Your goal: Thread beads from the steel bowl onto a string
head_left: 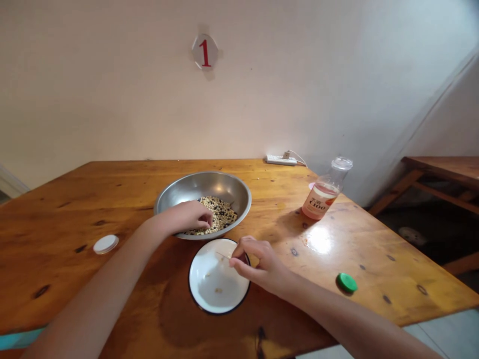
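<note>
My left hand (192, 217) reaches into a wide steel bowl (239, 197) and touches the mixed pale and dark beans (220, 207) there. Its fingers are curled together, and what they pinch, if anything, is hidden. Over the right rim of a white enamel dish (217, 301) with a dark edge, my right hand (260, 262) is closed in a pinch. A thin pale stick like a toothpick (222, 255) sticks out leftward between its thumb and forefinger, above the dish. Inside the dish lie a few small yellowish bits (218, 290).
A bottle of pink drink (320, 199) stands uncapped at the right, and a green cap (347, 282) lies nearer. To the left is a white lid (106, 244). A power strip (280, 159) sits by the wall at the back of the wooden table (123, 184).
</note>
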Demonstrator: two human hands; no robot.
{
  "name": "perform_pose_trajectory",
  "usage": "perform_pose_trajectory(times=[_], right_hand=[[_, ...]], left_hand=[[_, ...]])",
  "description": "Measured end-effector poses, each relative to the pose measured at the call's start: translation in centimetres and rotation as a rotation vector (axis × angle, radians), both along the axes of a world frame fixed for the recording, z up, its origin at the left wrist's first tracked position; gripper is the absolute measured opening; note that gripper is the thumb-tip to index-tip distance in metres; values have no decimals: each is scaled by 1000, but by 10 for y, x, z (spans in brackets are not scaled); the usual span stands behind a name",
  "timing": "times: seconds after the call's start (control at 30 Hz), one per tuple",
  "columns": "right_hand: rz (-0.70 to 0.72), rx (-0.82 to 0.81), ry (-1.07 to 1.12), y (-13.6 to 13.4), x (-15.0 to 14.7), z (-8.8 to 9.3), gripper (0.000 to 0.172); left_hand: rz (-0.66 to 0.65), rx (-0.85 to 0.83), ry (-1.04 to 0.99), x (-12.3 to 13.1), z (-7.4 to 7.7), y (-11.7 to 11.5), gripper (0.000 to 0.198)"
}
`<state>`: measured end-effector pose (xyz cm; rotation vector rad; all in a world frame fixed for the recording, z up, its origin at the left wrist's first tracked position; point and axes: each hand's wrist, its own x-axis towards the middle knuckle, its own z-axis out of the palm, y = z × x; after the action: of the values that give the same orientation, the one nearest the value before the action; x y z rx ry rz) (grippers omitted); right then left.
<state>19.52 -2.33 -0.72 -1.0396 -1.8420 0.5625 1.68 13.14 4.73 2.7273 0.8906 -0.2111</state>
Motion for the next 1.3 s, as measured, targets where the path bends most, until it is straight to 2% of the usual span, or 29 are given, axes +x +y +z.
perform_pose_trajectory(times=[0.53,0.77,1.07,1.3], right_hand=[[27,21,-14,1,1,-2,22],[13,35,-48,1,1,-3,25],[25,30,-23,-1,0,-2,20],[28,25,-37,-1,0,0,21]], left_hand=[[-20,-4,-70,1,0,1,19],[4,3,-55,4,3,-2,21],[-17,13,1,5,4,-3,22],[-36,19,-81,6,2,0,24]])
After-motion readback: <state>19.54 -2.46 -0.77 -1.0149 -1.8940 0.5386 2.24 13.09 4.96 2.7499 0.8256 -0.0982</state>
